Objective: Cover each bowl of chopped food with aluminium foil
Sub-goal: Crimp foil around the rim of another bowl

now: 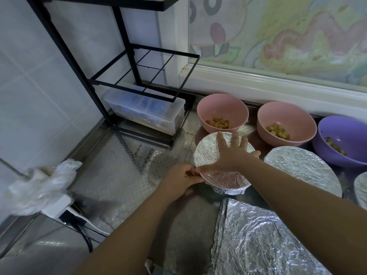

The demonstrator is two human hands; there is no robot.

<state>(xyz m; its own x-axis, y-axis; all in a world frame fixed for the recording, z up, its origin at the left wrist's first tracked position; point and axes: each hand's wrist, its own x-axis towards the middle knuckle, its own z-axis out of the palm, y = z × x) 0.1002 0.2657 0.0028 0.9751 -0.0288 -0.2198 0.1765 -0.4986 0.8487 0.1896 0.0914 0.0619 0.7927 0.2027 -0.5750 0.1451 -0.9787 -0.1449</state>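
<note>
Bowl under foil (222,180) sits mid-worktop, straight ahead of both hands and within easy reach. It is round, so no long axis to speak of. Foil top looks smooth, with the skirt crimped down on the near side.

Right hand (231,153) lies flat on the foil top, fingers spread wide toward the far rim, pressing and gripping nothing. Left hand (182,176) is at the near-left rim, fingers and thumb pinching the foil edge there. Likely step: tucking the edge round the rim, the left hand working while the right steadies.

Three uncovered bowls with chopped food stand beyond, on the far side: pink bowl (222,106) just behind this one, second pink bowl (286,118) to its right, purple bowl (341,132) far right. The right hand is nearer to all three.

Another covered bowl (301,169) sits just right, and a third foil top (360,187) is cut by the right edge. Loose foil sheet (258,235) lies near right on the worktop (123,175).
</note>
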